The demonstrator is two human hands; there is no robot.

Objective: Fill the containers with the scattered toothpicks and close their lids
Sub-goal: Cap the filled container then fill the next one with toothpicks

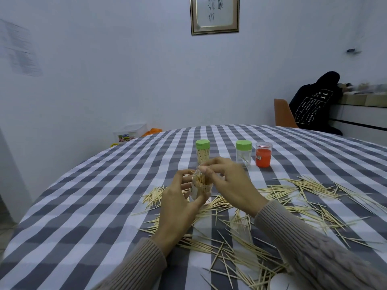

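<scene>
While the left hand [178, 203] wraps round a clear jar [202, 188] lifted just off the checked tablecloth [83, 206], thumb curled under its base and fingers at the far side, the right hand [228, 181] comes in from above, fingertips pinched together at the jar's open mouth on what looks like a few toothpicks, though it's too blurred to be sure of the count. That jar is packed with upright sticks already. Scattered toothpicks [293, 208] lie all over the cloth, spread out to the right and down towards the near edge, with a smaller heap [154, 195] just left of the hands. Behind the hands stand three more jars in a row: a green-lidded jar [202, 152] full of sticks, partly hidden by the fingers; a second green-lidded jar [243, 152] holding only a stray stick or two; and just beside that, an orange jar [263, 154] with a clear top. Down at the near right edge, a white round lid [280, 282] lies among the sticks. Both sleeves are ribbed knit.
</scene>
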